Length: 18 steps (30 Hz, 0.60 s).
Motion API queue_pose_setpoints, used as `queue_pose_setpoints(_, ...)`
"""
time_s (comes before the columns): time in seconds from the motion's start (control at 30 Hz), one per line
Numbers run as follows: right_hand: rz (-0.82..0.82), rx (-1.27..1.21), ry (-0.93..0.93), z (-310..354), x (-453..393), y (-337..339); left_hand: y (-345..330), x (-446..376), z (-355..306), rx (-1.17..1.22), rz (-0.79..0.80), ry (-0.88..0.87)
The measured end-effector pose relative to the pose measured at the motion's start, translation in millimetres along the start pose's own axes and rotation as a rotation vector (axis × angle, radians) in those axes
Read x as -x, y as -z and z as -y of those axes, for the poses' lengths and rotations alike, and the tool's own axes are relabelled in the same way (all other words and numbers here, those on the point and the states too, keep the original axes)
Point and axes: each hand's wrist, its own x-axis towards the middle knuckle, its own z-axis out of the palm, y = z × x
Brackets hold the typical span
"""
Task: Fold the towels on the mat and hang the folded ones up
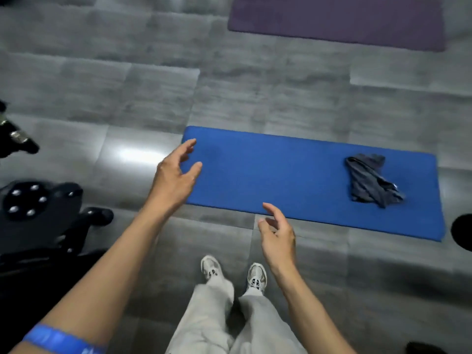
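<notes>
A blue mat (281, 175) lies on the grey floor in front of me. One dark grey towel (371, 181) sits crumpled near the mat's right end. My left hand (176, 175) hovers over the mat's left edge with relaxed, spread fingers and holds nothing. Lower down, my right hand (277, 236) hangs over the mat's near edge, fingers loosely curved and empty. Both hands are far to the left of the towel.
A purple mat (337, 21) lies further away at the top. Black gym equipment (38, 215) stands at the left, and a dark round object (462, 232) shows at the right edge. My feet in white shoes (235, 273) stand just before the blue mat.
</notes>
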Motion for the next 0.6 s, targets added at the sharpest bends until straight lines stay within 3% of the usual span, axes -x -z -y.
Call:
queue_pose_setpoints(0.37, -0.188, -0.124, -0.085, 94, -187, 45, -111, -222, -110, -0.074, 0.295, -0.198)
queue_pose_setpoints(0.6, -0.389, -0.152, -0.110, 171, -312, 96, -178, -359, -190, -0.175, 0.512, -0.341)
